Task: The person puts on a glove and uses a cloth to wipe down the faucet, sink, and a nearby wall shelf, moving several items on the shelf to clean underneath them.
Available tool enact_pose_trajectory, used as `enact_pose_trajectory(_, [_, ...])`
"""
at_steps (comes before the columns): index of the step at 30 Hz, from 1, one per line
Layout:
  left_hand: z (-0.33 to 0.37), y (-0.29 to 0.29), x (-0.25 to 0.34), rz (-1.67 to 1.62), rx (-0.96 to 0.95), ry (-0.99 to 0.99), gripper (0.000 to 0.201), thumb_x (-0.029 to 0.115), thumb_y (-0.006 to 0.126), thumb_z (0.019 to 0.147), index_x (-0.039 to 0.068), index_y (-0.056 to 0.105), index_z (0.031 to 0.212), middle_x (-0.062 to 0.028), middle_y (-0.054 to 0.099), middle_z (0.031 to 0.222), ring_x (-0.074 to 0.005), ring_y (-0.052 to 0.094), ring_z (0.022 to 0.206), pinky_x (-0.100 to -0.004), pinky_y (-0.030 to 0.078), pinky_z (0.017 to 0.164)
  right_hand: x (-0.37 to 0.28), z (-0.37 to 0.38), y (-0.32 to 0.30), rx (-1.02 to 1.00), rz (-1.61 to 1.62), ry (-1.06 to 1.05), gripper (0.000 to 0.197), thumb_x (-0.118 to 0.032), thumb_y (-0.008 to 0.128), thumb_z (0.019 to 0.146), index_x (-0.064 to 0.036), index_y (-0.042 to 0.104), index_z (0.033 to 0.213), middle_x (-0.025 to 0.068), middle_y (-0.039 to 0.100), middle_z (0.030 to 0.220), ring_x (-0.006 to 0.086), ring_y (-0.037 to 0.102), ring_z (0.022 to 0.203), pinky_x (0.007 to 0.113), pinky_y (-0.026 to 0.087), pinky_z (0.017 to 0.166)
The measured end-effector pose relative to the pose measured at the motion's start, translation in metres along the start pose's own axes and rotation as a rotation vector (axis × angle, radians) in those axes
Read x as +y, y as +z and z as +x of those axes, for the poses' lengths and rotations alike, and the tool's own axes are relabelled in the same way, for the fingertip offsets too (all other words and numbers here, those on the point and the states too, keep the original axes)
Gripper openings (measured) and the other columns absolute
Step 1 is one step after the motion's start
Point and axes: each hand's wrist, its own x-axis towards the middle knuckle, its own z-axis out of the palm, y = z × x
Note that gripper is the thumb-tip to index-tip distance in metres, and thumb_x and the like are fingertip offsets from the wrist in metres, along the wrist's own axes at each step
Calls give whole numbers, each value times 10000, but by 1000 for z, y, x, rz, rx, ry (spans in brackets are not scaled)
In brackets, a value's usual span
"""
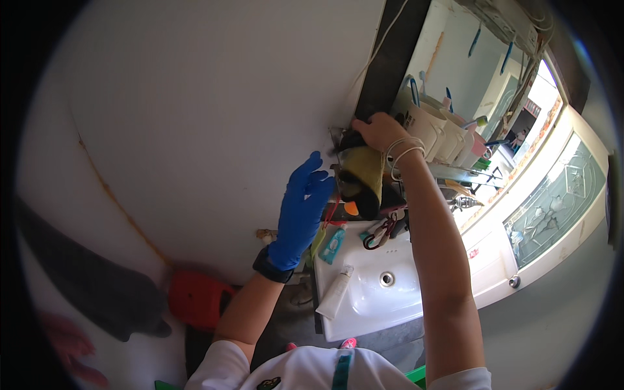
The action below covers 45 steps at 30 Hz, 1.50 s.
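Observation:
My right hand (pixel 382 132), bare with pale bangles at the wrist, is raised by the wall corner beside the mirror. Its fingers are closed on the dark upper part of a yellow-and-black cloth (pixel 364 170), which hangs below; the exact grip is partly hidden. My left hand (pixel 304 205) wears a blue glove and a dark wristband. Its fingers are apart, a little left of the cloth, and nothing shows in them. A red cord (pixel 332 212) dangles just right of the glove, above the sink.
Below is a white sink (pixel 406 302) with a teal tube (pixel 333 244) and a white tube (pixel 335 292) on its rim. Cups (pixel 426 127) with toothbrushes line a shelf under the mirror (pixel 455 55). A red container (pixel 198 299) and grey towel (pixel 91 273) are lower left.

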Motion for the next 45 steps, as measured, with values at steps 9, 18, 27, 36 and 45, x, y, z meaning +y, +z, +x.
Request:
enact_pose_trajectory(9, [18, 24, -36, 6, -4, 72, 737, 229, 676, 804, 52, 266, 1390, -150, 390, 1336, -258, 381, 1239, -366, 358, 992, -28, -17, -1, -282, -305, 17, 897, -644, 734, 514, 50, 605, 1068, 198, 628, 1009, 296, 624, 944, 339, 469, 844])
enact_pose_trajectory(18, [66, -10, -92, 345, 322, 256, 289, 158, 566, 860, 54, 566, 1130, -105, 609, 1055, -242, 597, 929, -332, 467, 804, -9, -4, -8, 99, 515, 22, 522, -271, 754, 663, 80, 615, 1024, 150, 652, 888, 180, 608, 800, 278, 483, 757])
enact_pose_trajectory(27, [73, -38, -123, 323, 79, 408, 175, 119, 479, 861, 55, 630, 924, -118, 627, 857, -320, 581, 804, -391, 454, 778, -68, -37, 27, 344, 350, -197, 319, -231, 622, 755, -11, 624, 987, 206, 641, 900, 361, 615, 867, 393, 479, 752])
enact_pose_trajectory(36, [6, -96, -44, -300, -186, -224, 255, 151, 476, 936, -21, 549, 1110, -82, 610, 983, -147, 585, 874, -275, 460, 804, -69, -138, 129, 651, 757, -277, 356, -149, 615, 831, -4, 502, 1136, 192, 540, 1172, 295, 560, 1039, 326, 429, 869])
enact_pose_trajectory(45, [-6, -104, -75, 541, -131, 129, 296, -7, 436, 861, -33, 519, 1144, -111, 635, 981, -147, 585, 858, -287, 465, 762, -98, -121, 112, 384, 869, -166, 284, -105, 692, 744, -34, 517, 957, 81, 587, 842, 151, 565, 804, 277, 446, 776])
